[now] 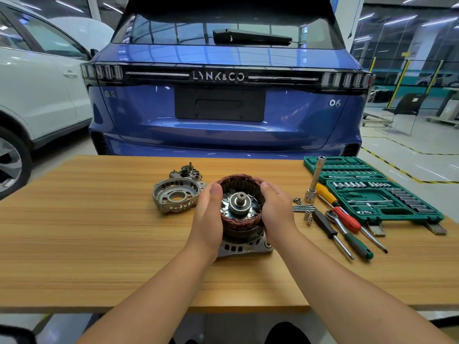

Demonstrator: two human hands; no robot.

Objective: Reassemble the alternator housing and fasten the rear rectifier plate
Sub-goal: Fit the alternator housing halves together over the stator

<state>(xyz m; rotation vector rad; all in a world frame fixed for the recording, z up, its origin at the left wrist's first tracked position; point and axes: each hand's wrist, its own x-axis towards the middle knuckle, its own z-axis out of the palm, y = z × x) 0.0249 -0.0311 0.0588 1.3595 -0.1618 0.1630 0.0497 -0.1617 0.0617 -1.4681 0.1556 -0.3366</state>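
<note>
At centre frame on the table [99,244], the left hand [208,219] and right hand [275,212] cup the stator [241,220], seemingly seating it square on the front housing [244,245], while the rear housing [175,196] waits just left, rectifier plate [186,173] behind it, fingertips hidden beyond the windings.

At frame centre the copper-wound stator [240,202] stands upright on the grey front housing [244,247], rotor shaft [240,197] pointing up inside it. Left of it the rear housing [176,196] lies open side up, with the rectifier plate [186,172] just behind.
</note>
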